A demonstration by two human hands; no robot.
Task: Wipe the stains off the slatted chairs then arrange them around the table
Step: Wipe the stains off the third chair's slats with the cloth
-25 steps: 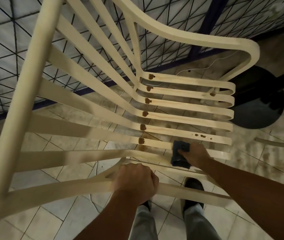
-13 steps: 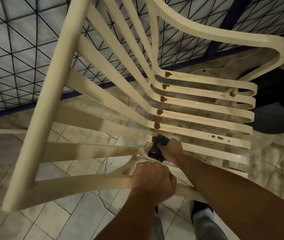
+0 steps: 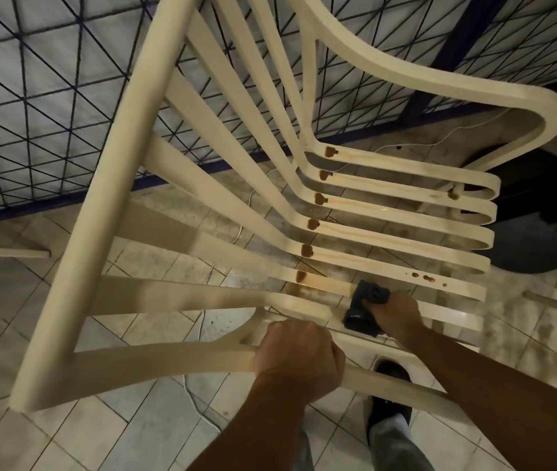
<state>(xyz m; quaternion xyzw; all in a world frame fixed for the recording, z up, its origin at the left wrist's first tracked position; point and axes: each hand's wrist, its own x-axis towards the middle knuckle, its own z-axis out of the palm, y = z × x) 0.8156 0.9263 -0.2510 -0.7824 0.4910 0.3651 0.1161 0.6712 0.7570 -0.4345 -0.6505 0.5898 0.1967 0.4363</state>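
Level: dim, warm indoor light; colours lean yellow-brown.
Source: seemingly overhead; the upper faces of the chair (image 3: 389, 232) rails and seat slats are brightest.
Glare: 1 small glint on a seat slat; nothing blown out.
Shadows: the left hand (image 3: 299, 360), right hand (image 3: 398, 312) and both forearms are shaded; the cloth (image 3: 362, 311) reads as a dark lump; the round black base (image 3: 535, 239) is nearly featureless.
Floor (image 3: 134, 402): patchy, mottled light on the tiles.
Blur: back slats at left and the fence (image 3: 49, 113) are smeared; the stains (image 3: 306, 250) are sharper.
Distortion: wide-angle; rails bow and fence lines curve toward the edges.
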